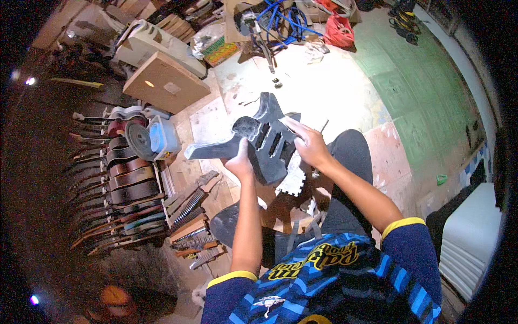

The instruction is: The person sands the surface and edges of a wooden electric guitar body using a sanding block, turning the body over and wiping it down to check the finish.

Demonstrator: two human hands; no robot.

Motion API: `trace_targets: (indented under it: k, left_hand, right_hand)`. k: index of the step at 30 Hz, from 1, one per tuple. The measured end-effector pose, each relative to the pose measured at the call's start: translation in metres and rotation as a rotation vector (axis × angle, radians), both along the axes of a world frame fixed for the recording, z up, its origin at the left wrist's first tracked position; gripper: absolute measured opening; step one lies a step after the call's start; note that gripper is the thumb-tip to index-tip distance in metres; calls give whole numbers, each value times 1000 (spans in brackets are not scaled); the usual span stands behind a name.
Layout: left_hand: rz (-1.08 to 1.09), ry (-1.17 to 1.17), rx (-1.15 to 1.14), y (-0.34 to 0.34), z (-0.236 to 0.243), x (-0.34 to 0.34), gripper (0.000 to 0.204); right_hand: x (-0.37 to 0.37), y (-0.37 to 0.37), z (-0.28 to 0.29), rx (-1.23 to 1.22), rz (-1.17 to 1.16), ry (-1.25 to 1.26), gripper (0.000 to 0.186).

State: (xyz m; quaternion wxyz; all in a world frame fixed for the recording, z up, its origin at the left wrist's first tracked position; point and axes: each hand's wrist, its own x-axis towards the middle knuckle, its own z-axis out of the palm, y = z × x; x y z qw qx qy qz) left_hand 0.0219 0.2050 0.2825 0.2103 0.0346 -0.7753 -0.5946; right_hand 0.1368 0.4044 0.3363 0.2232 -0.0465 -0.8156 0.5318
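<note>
My left hand (237,162) grips the lower left edge of a black, unfinished electric guitar body (267,159), thumb on its face. The body is held tilted over my lap, with cut cavities in its face and pale, dusty edges on its horns. My right hand (307,141) is closed at the body's right edge, fingers along a pale strip there; whether that is a separate piece I cannot tell. A white piece with a notched edge (291,183) lies below the body, near my legs (350,156).
Guitars stand in a rack (129,189) at left beside plastic tubs (162,140). Clamps and tools (197,237) lie near my left leg. Boxes, a board (162,83), blue hose (286,19) and a red bag (339,32) line the back. White slabs (467,243) stand at right.
</note>
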Motion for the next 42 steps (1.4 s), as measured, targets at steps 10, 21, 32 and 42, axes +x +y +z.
trace_targets:
  k: [10, 21, 32, 42]
  left_hand:
    - [-86, 104, 358, -16, 46, -27, 28]
    - [-299, 195, 655, -33, 133, -30, 21]
    - [-448, 295, 617, -2, 124, 21, 14]
    - [-523, 391, 633, -11, 120, 7, 12]
  right_hand:
    - [35, -3, -23, -149, 35, -157, 58]
    - [31, 8, -36, -337, 66, -149, 60]
    - [-65, 57, -16, 661, 95, -141, 74]
    - [-68, 41, -18, 350, 146, 139, 77]
